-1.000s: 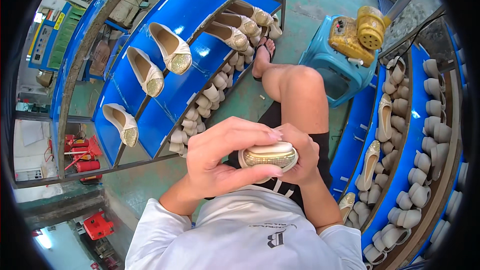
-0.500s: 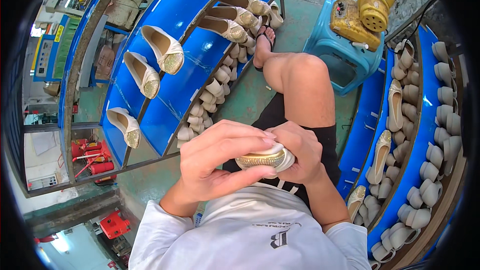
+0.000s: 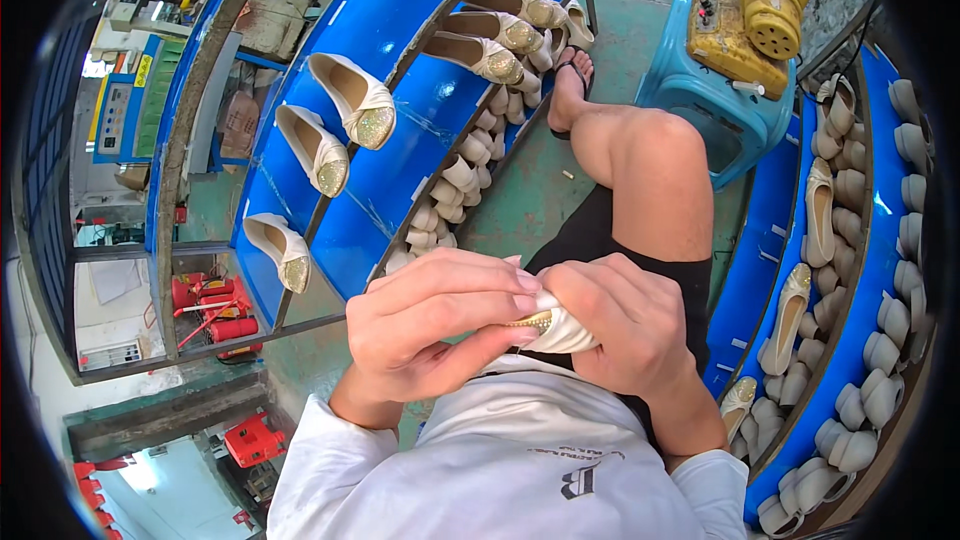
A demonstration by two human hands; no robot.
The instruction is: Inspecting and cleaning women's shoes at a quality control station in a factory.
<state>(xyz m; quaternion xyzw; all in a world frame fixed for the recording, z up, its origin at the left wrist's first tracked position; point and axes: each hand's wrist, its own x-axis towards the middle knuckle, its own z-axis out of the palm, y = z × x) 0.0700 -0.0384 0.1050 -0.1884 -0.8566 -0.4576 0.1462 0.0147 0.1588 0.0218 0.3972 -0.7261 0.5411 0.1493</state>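
1. The left hand [image 3: 440, 318] pinches a white shoe [image 3: 563, 332] by its sparkly gold toe.
2. The right hand [image 3: 630, 322] holds the shoe's white part.
3. The shoe is in front of the shirt [image 3: 500, 460].

Cream flats [image 3: 354, 105] on blue rack [image 3: 372, 212]

From the person's head, the left of two fisheye cameras worn side by side looks steeply down on the shoe [image 3: 562, 332], which sits near, a little below mid-view, between the hands [image 3: 435, 308]. The shirt [image 3: 480, 470] lies on the wearer's side of the shoe; the stool [image 3: 668, 50] stands farther off, beyond and right of it. Shelving [image 3: 380, 200] flanks the shoe, curving toward the rim.
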